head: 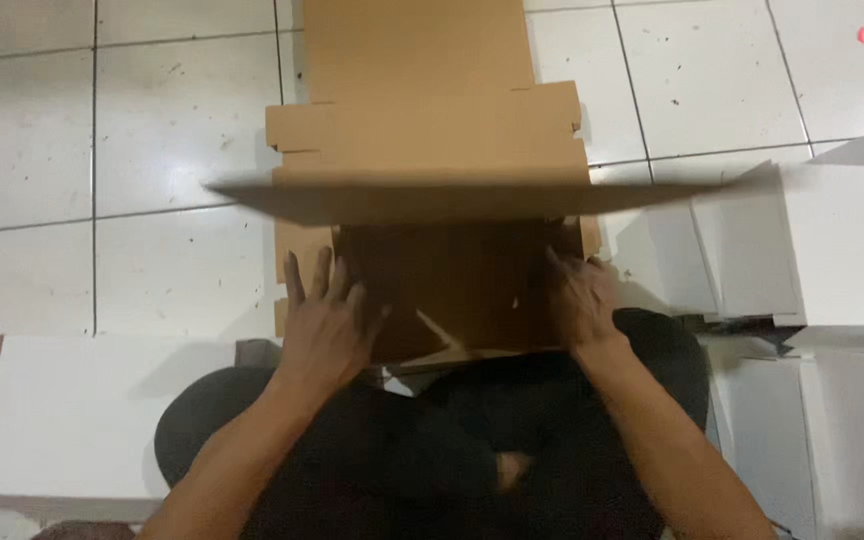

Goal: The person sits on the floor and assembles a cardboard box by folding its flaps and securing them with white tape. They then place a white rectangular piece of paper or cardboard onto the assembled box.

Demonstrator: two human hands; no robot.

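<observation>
Your left hand reaches forward from your lap, palm down, fingers spread apart and flat on the left side of a brown cardboard box lying on the floor ahead of your crossed legs. Your right hand, blurred, mirrors it, fingers spread and pressed against the box's right side; neither hand is closed around anything. A wide flap crosses just beyond your fingertips. Outside your left wrist lies a flat white box. Outside your right wrist sit stacked white boxes. White floor tiles surround everything.
</observation>
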